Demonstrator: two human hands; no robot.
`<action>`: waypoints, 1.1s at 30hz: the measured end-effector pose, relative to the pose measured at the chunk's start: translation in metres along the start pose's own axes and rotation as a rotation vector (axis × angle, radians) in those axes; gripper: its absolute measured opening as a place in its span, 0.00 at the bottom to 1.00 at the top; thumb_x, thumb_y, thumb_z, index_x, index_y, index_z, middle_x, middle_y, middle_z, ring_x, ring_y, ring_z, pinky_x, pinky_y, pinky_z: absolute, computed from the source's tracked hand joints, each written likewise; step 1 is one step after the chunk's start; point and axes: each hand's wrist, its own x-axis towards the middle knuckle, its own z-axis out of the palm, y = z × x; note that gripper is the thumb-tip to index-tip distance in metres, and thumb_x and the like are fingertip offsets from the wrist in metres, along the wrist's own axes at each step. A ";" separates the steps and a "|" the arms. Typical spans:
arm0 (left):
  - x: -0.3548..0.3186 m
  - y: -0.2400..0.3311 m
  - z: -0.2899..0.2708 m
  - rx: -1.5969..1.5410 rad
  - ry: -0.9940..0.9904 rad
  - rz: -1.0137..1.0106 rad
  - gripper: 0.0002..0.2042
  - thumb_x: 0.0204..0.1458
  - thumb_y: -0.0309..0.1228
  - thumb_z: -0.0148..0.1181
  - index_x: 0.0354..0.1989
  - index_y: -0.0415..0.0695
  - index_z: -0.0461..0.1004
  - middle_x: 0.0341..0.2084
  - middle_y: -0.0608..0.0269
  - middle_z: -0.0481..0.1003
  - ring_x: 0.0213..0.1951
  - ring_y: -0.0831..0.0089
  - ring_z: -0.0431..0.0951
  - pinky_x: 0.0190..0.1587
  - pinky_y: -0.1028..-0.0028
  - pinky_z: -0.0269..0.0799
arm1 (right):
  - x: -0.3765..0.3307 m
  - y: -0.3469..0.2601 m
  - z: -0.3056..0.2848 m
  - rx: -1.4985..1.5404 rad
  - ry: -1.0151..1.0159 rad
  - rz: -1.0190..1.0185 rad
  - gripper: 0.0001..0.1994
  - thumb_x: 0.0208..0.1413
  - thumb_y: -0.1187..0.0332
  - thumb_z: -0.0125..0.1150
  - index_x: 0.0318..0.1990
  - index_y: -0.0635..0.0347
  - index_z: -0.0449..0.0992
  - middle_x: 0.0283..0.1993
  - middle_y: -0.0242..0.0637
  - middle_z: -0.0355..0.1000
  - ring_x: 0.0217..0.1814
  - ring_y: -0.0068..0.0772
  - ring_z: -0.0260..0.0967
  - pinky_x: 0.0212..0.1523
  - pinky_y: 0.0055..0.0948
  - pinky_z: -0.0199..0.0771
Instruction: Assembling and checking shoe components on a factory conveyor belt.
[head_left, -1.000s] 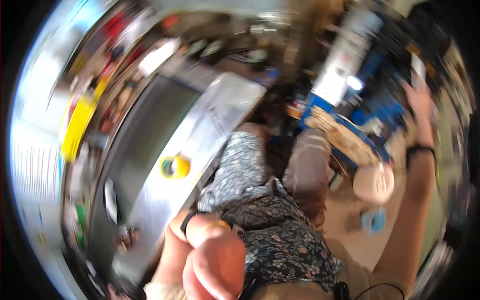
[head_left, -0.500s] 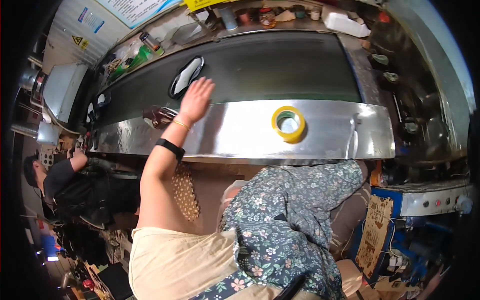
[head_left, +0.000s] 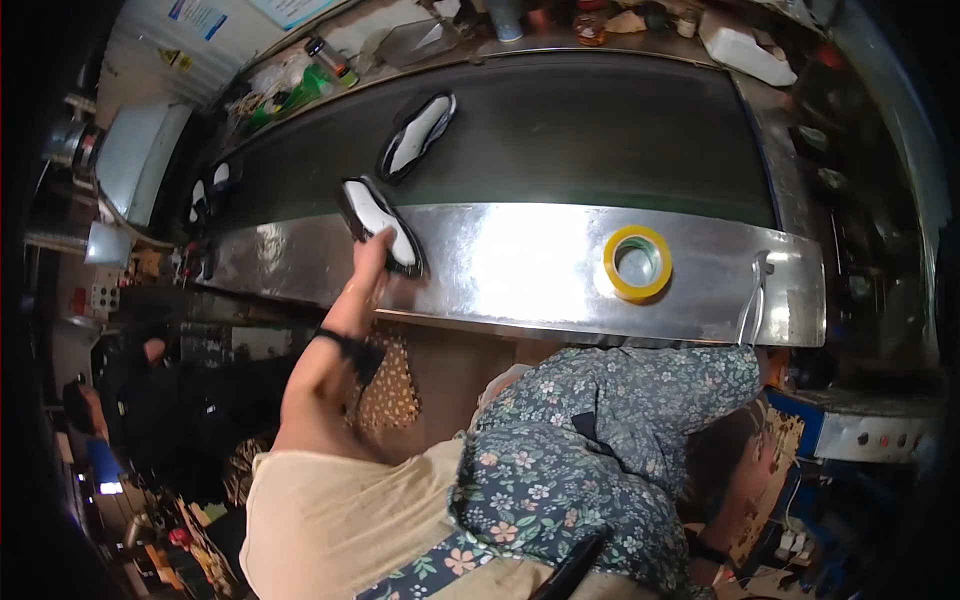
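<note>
Okay, left hand [head_left: 370, 258] pinching a black shoe upper with a white, sole-shaped face [head_left: 374, 208], thumb on the white side, other fingers mostly hidden; the piece is slanted over the shiny metal ledge [head_left: 520, 260], its far end at the edge of the dark flat conveyor belt [head_left: 600, 130]; can't tell if it touches the ledge; a second black-and-white shoe upper [head_left: 418, 135] lies slanted on the belt, near the held one but apart; yellow-rimmed roll of tape [head_left: 640, 293] on the ledge, well to the right; right hand [head_left: 758, 465] is low at the right, blurred, near the blue machine with a pale control panel [head_left: 870, 437]; can't tell whether its fingers are spread or gripping.
</note>
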 end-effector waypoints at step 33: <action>-0.488 0.033 0.269 -0.168 -1.672 0.360 0.12 0.61 0.32 0.52 0.45 0.38 0.76 0.37 0.51 0.78 0.41 0.54 0.79 0.46 0.64 0.73 | -0.094 -0.201 -0.153 -0.142 -0.159 -0.527 0.36 0.34 0.47 0.75 0.51 0.59 0.74 0.53 0.45 0.74 0.42 0.42 0.77 0.40 0.31 0.77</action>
